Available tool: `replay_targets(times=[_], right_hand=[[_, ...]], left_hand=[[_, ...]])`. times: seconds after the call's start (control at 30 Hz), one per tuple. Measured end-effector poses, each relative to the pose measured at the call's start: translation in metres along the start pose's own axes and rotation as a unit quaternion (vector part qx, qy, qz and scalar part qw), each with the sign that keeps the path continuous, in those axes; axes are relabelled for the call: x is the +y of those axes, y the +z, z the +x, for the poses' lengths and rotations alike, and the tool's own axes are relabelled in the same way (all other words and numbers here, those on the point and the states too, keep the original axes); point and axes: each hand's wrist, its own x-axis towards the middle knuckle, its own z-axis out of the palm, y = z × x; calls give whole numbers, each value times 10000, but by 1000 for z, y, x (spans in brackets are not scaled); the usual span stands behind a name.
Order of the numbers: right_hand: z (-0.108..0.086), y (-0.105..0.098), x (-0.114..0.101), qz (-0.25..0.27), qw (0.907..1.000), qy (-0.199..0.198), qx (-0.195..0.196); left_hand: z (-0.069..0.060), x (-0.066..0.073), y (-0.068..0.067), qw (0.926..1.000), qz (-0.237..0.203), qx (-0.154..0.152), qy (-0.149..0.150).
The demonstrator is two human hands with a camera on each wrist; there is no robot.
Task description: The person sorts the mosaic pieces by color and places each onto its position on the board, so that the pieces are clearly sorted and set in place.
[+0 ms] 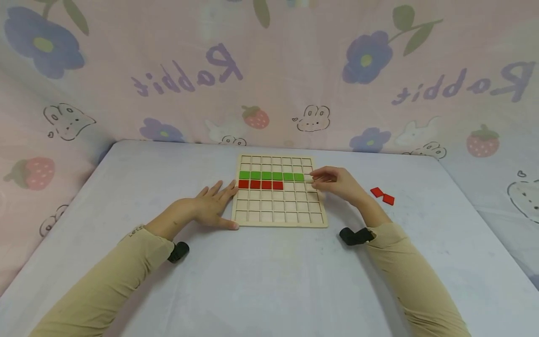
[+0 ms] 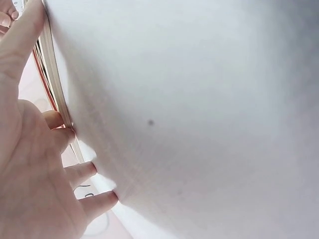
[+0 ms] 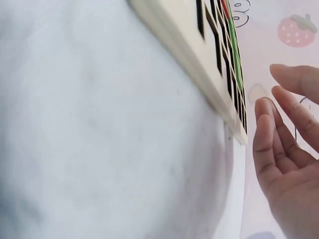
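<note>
A pale wooden grid board (image 1: 280, 224) lies flat on the table. One row holds several green tiles (image 1: 266, 176); the row in front has several red tiles (image 1: 255, 185), starting from the left. My left hand (image 1: 210, 208) rests on the table with fingers spread against the board's left side, thumb at its near left corner. In the left wrist view that hand (image 2: 35, 164) lies along the board's edge (image 2: 54, 79). My right hand (image 1: 343, 185) is over the board's right edge, thumb and fingertips apart. The right wrist view shows this hand (image 3: 289, 164) with nothing visible between the fingers.
Two loose red tiles, one (image 1: 376, 192) touching or nearly touching the other (image 1: 389, 200), lie on the table right of my right forearm. A white cloth covers the table (image 1: 261, 281). A printed curtain (image 1: 278, 79) hangs behind and at both sides.
</note>
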Motion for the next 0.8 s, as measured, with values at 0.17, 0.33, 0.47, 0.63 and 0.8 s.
replay_targets(times=[0.17, 0.33, 0.47, 0.63, 0.8], right_hand=[[-3, -5, 4, -30, 9999, 159, 23], [-7, -11, 8, -277, 9994, 208, 77], [-13, -17, 10, -301, 9993, 173, 157], [-18, -23, 13, -254, 9993, 192, 200], [-22, -30, 19, -303, 9988, 260, 280]], left_hand=[[0, 0, -1, 10000, 48, -17, 13], [0, -1, 0, 10000, 26, -7, 26], [-1, -1, 0, 10000, 27, 5, 22], [-2, 0, -1, 10000, 13, 10, 46], [-3, 1, -2, 10000, 28, 10, 66]])
